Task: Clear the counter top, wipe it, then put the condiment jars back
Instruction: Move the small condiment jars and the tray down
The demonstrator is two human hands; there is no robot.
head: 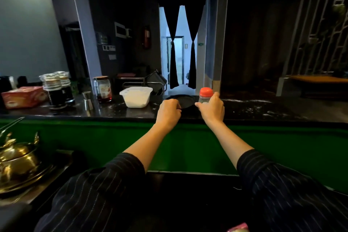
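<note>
Both arms reach forward over the green front panel point(113, 137) to the dark tabletop point(263, 112).

Right hand point(211, 108): fingers and thumb curled round the lower body of a small clear red-capped jar point(205, 94). The jar is upright with its cap clear above the knuckles. Its base is hidden by the hand, so I cannot tell whether it rests on the tabletop or is lifted off it. Pale contents show through the glass just above the thumb.

Left hand point(168, 111): fingers curled over the near rim of a black round tray point(183, 100), thumb side toward the jar. The tray lies flat between the two hands, its right edge just beside the red-capped jar.

To the left of the left hand, in order outward:
- white plastic tub point(136, 97), near the tray but apart from it
- glass jar point(103, 88) with red contents at the bottom and a brownish lid
- metal jigger point(87, 100), in front of and just left of that jar
- two stacks of clear lidded containers point(55, 88) with dark contents
- red carton point(23, 96) at the far left end

The tabletop to the right of the right hand shows pale speckles. A brass pot point(17, 158) sits on a lower surface at the left, below tabletop level.
</note>
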